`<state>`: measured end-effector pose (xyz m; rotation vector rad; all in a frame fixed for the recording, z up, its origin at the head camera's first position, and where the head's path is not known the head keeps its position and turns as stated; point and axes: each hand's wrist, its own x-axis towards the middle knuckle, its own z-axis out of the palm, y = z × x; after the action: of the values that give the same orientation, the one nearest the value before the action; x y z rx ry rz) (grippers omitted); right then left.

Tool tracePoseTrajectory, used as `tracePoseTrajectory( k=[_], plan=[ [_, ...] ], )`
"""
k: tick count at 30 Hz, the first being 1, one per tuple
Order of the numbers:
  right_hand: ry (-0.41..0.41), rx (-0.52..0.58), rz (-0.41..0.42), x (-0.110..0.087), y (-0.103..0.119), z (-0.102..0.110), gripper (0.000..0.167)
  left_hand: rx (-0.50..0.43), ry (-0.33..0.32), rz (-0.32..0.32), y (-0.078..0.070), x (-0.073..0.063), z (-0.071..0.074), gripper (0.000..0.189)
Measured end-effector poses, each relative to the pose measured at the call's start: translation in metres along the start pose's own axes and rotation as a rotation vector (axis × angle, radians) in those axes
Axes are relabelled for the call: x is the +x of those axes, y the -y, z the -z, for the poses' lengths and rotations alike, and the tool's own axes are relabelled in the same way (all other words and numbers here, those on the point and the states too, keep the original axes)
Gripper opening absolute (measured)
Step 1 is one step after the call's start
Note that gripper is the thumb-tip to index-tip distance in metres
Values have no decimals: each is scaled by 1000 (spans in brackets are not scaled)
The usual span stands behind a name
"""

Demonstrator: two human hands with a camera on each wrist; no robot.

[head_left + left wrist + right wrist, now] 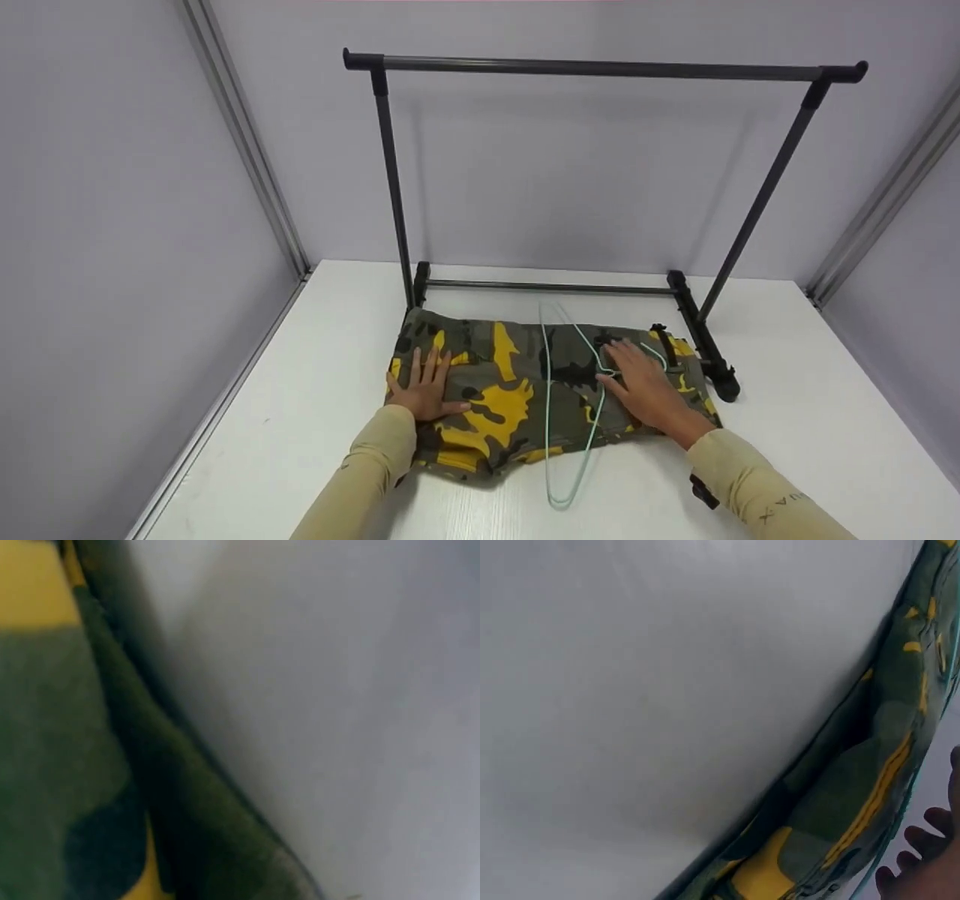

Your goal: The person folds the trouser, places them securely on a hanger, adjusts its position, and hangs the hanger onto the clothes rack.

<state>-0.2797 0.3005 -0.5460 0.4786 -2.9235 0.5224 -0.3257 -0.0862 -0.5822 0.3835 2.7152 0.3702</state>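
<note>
Camouflage pants point(499, 412) in green, black and yellow lie spread flat, a dark strap point(665, 346) at their right end. A mint-green wire hanger point(547, 420) lies sideways across them, its hook toward the right. My left hand point(424, 390) rests flat on the left part of the pants, fingers spread. Over the hanger's neck and the cloth lies my right hand point(646, 386), fingers extended, hiding part of the hook. The left wrist view shows only a pants edge point(52, 720) and white surface. In the right wrist view, fingertips point(926, 840) appear beside the pants point(840, 795).
Behind the pants stands a black garment rack point(600, 68) with a high top bar and a low crossbar point(547, 286). Its right foot point(726, 382) sits close to the pants' right end. The white table point(300, 435) is bounded by pale panels point(150, 225).
</note>
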Motion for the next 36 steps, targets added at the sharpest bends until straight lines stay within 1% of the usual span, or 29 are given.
tracePoseTrajectory(
  k=[3,6,11,14,18,21,26,28,31,34,36],
  plan=[
    [57,-41,-4,2,-4,-9,67,-2,12,-8,-4,-2,2,106],
    [70,-79,-2,4,-3,-18,68,-3,2,-17,-3,0,0,108],
    [19,-171,-3,6,4,-28,67,-2,-20,-19,1,2,-1,108],
    [-16,-209,-9,7,10,-34,65,-6,-11,-8,2,1,-2,107],
    [-26,-205,-27,7,18,-39,64,14,8,11,-1,-5,0,106],
    [-31,-203,-45,7,23,-41,64,22,8,8,-3,-8,1,104],
    [-53,-211,-60,7,26,-39,63,4,-5,3,0,-1,0,106],
    [-48,-211,-66,8,26,-38,63,-5,-4,5,2,2,-2,108],
    [-38,-205,-63,9,26,-39,63,-9,-14,6,4,3,-4,108],
    [-41,-201,-59,8,24,-40,63,0,-9,17,0,-2,-3,104],
    [-48,-195,-60,7,21,-41,63,-15,-30,11,-5,-10,-1,100]
  ],
)
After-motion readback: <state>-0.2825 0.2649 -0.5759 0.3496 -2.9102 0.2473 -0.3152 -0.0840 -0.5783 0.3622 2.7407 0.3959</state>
